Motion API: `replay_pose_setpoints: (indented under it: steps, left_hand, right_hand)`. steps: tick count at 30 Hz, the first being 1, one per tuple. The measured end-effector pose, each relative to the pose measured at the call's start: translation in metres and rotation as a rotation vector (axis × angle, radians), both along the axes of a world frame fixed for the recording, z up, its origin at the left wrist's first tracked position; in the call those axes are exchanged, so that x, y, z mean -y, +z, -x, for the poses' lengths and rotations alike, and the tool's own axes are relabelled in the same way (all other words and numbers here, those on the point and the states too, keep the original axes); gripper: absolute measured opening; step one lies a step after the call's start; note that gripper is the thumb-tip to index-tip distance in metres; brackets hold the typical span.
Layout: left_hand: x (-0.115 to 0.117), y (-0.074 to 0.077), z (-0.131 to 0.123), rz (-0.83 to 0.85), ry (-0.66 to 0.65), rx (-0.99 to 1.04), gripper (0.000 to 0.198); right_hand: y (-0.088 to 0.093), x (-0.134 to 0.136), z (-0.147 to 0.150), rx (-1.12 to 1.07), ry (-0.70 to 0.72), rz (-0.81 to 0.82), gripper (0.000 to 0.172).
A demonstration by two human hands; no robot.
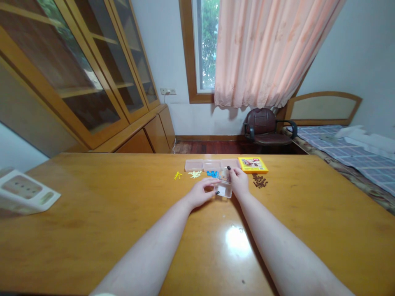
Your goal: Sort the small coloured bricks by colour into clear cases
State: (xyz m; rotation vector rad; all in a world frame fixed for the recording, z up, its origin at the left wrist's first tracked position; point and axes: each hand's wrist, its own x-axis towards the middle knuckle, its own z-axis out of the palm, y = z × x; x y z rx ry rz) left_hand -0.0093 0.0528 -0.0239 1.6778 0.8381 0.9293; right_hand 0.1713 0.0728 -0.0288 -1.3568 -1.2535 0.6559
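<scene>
head view: looks forward and down over a wooden surface (108, 213), both bare forearms reaching out to its middle.
left hand (202, 192): fingers curled at the near-left corner of a small clear plastic box (224, 188), dark-painted nails showing, touching its edge.
right hand (238, 182): wrapped over the right side of the same box, one finger raised along its far edge; grip closed on the box.
clear plastic box: at the middle of the surface, between the two hands, resting on or just above the wood; cannot tell which.
contents of box: too small to tell.
just beyond the hands: a row of clear trays (211, 165), side by side, with a yellow box (252, 165) touching or just beside its right end.
small pieces on the wood: yellow bits (177, 175) at left, pale bits (195, 174) next to them, blue bits (211, 173) close to the left hand, a dark brown heap (259, 181) right of the right hand.
far left edge: a white carton (24, 193), lying flat, well apart from the hands.
glare: a bright reflection on the wood between the forearms.
behind the surface: glass-door cabinet (92, 78) at left, pink curtain (265, 49) over a window, dark red chair (265, 127), bed (345, 152) at right.
</scene>
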Motion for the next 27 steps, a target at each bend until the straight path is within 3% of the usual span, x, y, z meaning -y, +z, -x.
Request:
replay_pose_setpoints:
  steps: [3,6,15,20,27]
  left_hand:
    - [0.001,0.001,0.001,-0.193,0.002,-0.168,0.050]
    - [0.001,0.000,0.003,-0.260,-0.005,-0.277,0.057]
    - [-0.004,-0.010,0.005,-0.270,0.006,-0.384,0.064]
    - [-0.009,-0.017,0.006,-0.305,0.129,-0.480,0.059]
    - [-0.010,-0.015,0.007,-0.329,0.207,-0.559,0.052]
  right_hand:
    - [0.002,0.000,0.001,-0.069,0.025,0.016,0.047]
    - [0.001,-0.002,0.004,-0.112,0.059,0.032,0.046]
    - [-0.009,-0.004,0.006,0.047,0.132,0.063,0.045]
    - [-0.014,-0.004,0.003,0.129,0.135,0.022,0.038]
    - [-0.012,-0.006,0.002,0.080,0.089,0.007,0.034]
